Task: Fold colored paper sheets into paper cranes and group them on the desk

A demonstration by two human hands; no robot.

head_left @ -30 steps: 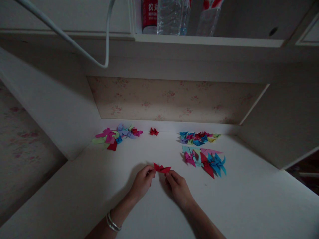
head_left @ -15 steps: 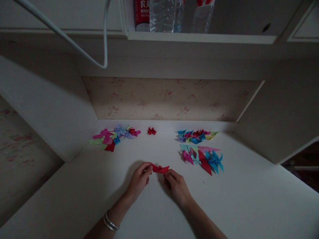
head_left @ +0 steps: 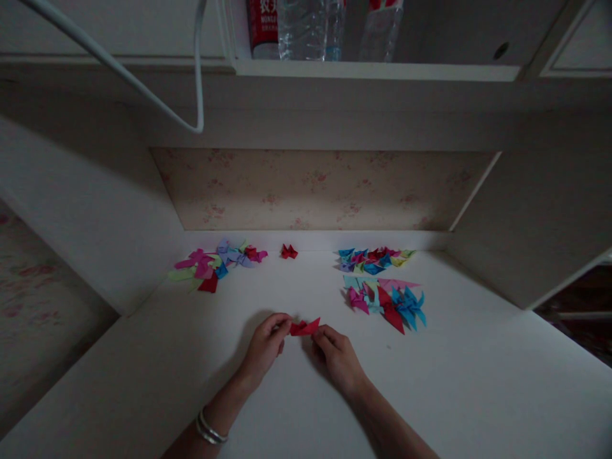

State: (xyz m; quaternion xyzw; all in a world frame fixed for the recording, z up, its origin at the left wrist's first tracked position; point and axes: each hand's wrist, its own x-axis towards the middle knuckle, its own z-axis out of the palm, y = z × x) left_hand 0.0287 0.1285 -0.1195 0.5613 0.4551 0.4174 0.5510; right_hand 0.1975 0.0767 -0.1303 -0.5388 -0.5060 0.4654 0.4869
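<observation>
View shifted slightly, left fingers (head_left: 285, 323) and right fingers (head_left: 319, 334) pinching red folded paper (head_left: 305, 327), coloured papers (head_left: 408, 306) beyond

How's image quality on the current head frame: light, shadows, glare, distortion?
Head view: dim overall, with the desk brighter than the cabinet; soft shadows left of the left hand and under the right hand; muted highlights on the bottles; wide-angle look, side panels splayed; fold detail on the held red paper too small to judge.
</observation>
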